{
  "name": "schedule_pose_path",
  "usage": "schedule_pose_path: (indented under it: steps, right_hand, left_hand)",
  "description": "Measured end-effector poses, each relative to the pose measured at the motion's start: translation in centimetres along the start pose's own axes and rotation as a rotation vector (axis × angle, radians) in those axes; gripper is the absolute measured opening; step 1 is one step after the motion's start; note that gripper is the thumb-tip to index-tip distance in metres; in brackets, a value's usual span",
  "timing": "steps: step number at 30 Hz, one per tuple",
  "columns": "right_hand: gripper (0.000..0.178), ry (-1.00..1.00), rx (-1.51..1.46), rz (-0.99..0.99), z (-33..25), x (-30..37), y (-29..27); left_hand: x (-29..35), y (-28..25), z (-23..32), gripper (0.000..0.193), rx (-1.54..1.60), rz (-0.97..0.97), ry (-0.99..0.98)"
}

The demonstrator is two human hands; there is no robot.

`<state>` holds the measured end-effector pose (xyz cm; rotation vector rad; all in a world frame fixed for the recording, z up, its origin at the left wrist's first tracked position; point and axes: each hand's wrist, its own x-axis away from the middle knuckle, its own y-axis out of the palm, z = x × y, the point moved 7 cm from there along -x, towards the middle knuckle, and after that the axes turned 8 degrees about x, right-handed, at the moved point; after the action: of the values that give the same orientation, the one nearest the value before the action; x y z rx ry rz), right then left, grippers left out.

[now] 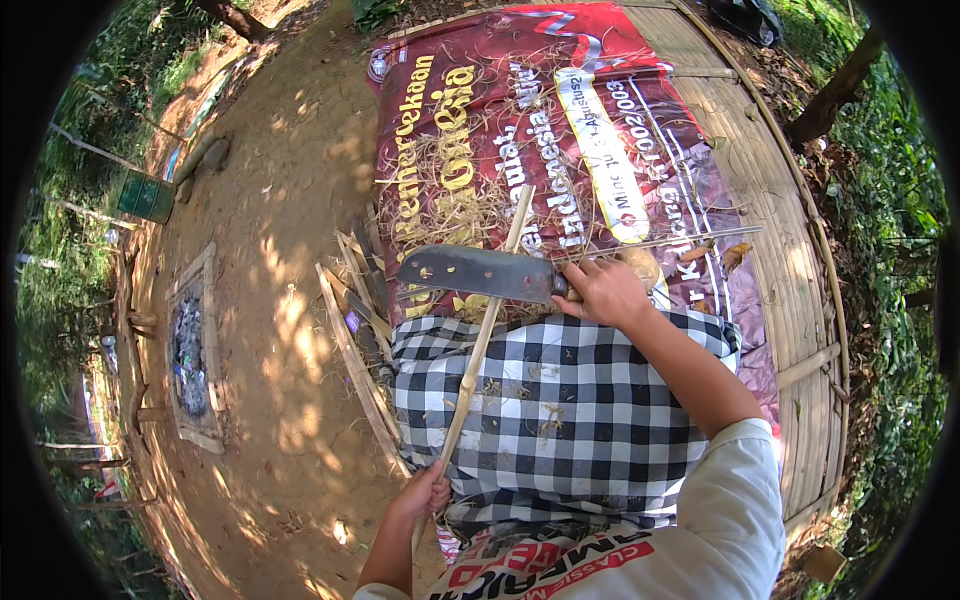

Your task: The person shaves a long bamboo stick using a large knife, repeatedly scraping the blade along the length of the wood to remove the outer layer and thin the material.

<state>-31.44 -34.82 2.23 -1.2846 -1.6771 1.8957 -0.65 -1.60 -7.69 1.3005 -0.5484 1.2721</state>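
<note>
My right hand (606, 292) is closed round the handle of a broad cleaver-like knife (478, 273). Its dark blade points left and lies across a long pale bamboo strip (484, 345). The strip runs from lower left up over my lap, its far end above the blade. My left hand (424, 492) grips the strip near its lower end. Whether the blade's edge bites into the strip, I cannot tell. Beneath my arms a black-and-white checked cloth (560, 400) covers my lap, with a few shavings on it.
A red printed banner (430, 130) strewn with thin shavings covers part of a bamboo platform (745, 140). Several split bamboo pieces (350, 350) lean at its left edge. On the dirt ground (290, 200) to the left is a framed ash pit (190, 345).
</note>
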Motion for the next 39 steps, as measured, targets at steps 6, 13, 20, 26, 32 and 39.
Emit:
schedule_pose_path:
  steps: [6, 13, 20, 26, 32, 39]
  right_hand:
    - [0.044, -0.171, -0.027, -0.039, -3.5, 1.2, -0.2]
    - [0.041, 0.106, -0.022, 0.027, 1.4, 0.0, 0.0]
    - [0.041, -0.108, -0.007, -0.055, -1.8, 0.8, 0.0]
    - [0.040, 0.205, -0.068, -0.051, 1.1, 0.4, -0.3]
    - [0.045, -0.115, 0.024, -0.034, -1.6, 0.7, -0.4]
    - [0.044, 0.428, -0.035, 0.001, 6.1, 0.2, -0.4]
  left_hand:
    - [0.1, -0.6, -0.2, 0.061, 0.012, -0.046, -0.033]
    - [0.4, 0.8, 0.8, 0.060, -0.038, -0.024, 0.029]
    - [0.2, -0.1, 0.5, 0.061, -0.034, 0.000, 0.019]
    - [0.3, 0.3, 0.3, 0.062, -0.048, -0.038, 0.010]
    - [0.2, 0.0, 0.3, 0.062, -0.040, -0.065, 0.010]
    - [-0.3, -0.2, 0.3, 0.062, -0.067, -0.059, 0.014]
